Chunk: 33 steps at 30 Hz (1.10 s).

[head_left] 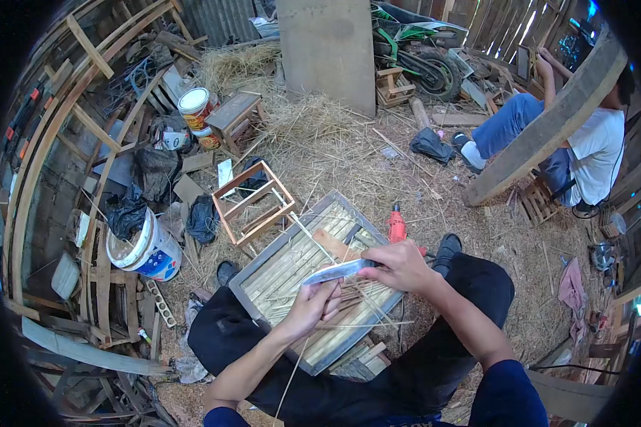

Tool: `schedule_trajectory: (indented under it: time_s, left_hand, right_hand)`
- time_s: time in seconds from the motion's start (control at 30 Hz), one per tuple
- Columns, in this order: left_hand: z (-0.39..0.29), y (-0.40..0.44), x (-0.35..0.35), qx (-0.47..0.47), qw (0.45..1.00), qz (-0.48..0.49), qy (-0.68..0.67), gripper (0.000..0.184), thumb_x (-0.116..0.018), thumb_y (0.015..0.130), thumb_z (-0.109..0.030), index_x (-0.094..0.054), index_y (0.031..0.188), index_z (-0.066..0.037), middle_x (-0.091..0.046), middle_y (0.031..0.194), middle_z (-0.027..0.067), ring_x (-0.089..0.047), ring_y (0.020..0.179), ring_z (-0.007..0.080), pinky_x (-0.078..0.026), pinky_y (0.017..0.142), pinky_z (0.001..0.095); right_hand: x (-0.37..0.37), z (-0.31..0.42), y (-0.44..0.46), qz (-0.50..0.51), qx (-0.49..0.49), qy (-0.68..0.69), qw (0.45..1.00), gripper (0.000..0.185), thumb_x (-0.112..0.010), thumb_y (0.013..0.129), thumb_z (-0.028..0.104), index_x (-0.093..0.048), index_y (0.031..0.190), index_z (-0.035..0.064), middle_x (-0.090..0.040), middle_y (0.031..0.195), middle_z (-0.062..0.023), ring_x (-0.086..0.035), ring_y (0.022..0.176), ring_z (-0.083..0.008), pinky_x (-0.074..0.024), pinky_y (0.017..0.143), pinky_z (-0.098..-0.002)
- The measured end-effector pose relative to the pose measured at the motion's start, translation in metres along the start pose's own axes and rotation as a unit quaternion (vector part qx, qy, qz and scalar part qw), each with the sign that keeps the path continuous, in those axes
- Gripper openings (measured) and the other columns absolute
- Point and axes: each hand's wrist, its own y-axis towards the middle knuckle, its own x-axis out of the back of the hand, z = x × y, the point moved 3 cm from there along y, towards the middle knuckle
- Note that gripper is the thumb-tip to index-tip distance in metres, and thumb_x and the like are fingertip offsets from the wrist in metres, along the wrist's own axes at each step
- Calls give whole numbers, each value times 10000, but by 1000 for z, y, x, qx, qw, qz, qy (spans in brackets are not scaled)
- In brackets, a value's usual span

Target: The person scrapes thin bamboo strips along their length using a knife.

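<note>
The right hand (pixel 400 266) is wrapped around the handle of a knife (pixel 335 272), whose pale blade points toward the left hand (pixel 310 309). The left hand has its fingers curled and its thumb up by the blade's tip (whether the two touch, I cannot tell); a thin strip (pixel 289 388) trails from below it toward the near side, and how firmly it is pinched is hidden. The knife is above the middle of a low table (pixel 258 262), its handle toward the right corner.

On the tabletop, a flat piece of wood (pixel 329 242) lies toward the far right edge, beside a small dark object (pixel 351 233). Thin sticks (pixel 281 310) are scattered toward the left corner and the middle. Off the far left edge stands a wooden frame (pixel 252 202); off the far right edge, on the straw-strewn floor, is a red drill (pixel 397 225). A bucket (pixel 154 249) stands beyond the left corner, well apart.
</note>
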Motion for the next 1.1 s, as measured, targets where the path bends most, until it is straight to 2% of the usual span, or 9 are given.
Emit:
schedule_trajectory:
  time_s: [0.07, 0.37, 0.47, 0.57, 0.7, 0.8, 0.9, 1.0, 1.1]
  left_hand:
    - [-3, -2, 8, 2, 1000, 15, -11, 156, -436, 1055, -255, -474, 1055, -104, -334, 671, -57, -258, 487, 35, -230, 429, 214]
    - [-15, -19, 18, -22, 998, -37, -39, 169, -447, 1050, -272, -470, 1039, -105, -327, 665, -59, -241, 471, 26, -196, 414, 208]
    - [-14, -29, 16, -18, 999, -24, -38, 163, -441, 1051, -265, -473, 1033, -106, -322, 666, -60, -237, 472, 26, -188, 415, 209]
    - [-10, -26, 20, -21, 998, -30, -46, 154, -437, 1052, -257, -474, 1037, -108, -323, 666, -58, -239, 473, 26, -184, 415, 208]
    - [-6, -22, 24, -16, 998, -35, -47, 143, -439, 1051, -249, -470, 1057, -109, -328, 665, -52, -243, 472, 29, -181, 415, 207]
    - [-2, -20, 15, 18, 997, -71, -25, 117, -439, 1046, -235, -471, 1046, -122, -299, 656, -58, -234, 481, 38, -178, 428, 220]
    - [5, -14, 11, 42, 998, -40, -15, 96, -428, 1049, -227, -462, 1065, -138, -315, 668, -50, -249, 491, 42, -190, 437, 223]
    - [17, -7, 11, 42, 998, -18, -33, 106, -416, 1056, -210, -460, 1103, -126, -376, 712, -33, -281, 487, 38, -205, 424, 218]
    - [12, -5, 9, 24, 999, -28, 9, 102, -416, 1057, -197, -458, 1126, -134, -364, 696, -34, -283, 491, 43, -217, 435, 218]
  right_hand:
    - [3, -6, -2, -16, -15, -17, 1000, 297, -681, 871, 386, -648, 889, 92, -601, 641, -90, -615, 564, -266, -441, 503, -383]
    - [9, -25, -12, -83, -62, -95, 990, 224, -687, 873, 323, -654, 919, 106, -617, 639, -79, -607, 531, -263, -456, 503, -369]
    - [32, -56, -15, -174, -245, -42, 953, 225, -664, 897, 314, -656, 936, 93, -606, 609, -88, -594, 501, -242, -449, 488, -358]
    - [40, -46, -15, -154, -165, -98, 969, 234, -644, 917, 313, -652, 939, 80, -595, 594, -93, -585, 492, -222, -440, 475, -351]
    - [4, -14, -22, -83, -36, -66, 994, 239, -655, 906, 348, -643, 897, 109, -575, 591, -74, -587, 491, -224, -442, 469, -367]
    - [-19, 7, -17, 20, 12, -19, 1000, 272, -693, 869, 345, -642, 930, 85, -591, 636, -90, -614, 537, -247, -454, 488, -375]
    - [-32, 16, -10, 37, 60, -27, 997, 283, -690, 868, 370, -629, 929, 101, -575, 621, -75, -608, 532, -248, -446, 480, -384]
    - [-29, 15, -1, 50, 62, -26, 997, 293, -682, 874, 382, -617, 927, 101, -560, 616, -80, -604, 535, -262, -442, 485, -391]
    - [-23, 11, 4, 47, 61, -16, 997, 301, -680, 875, 387, -620, 917, 96, -563, 616, -86, -605, 539, -266, -440, 489, -395]
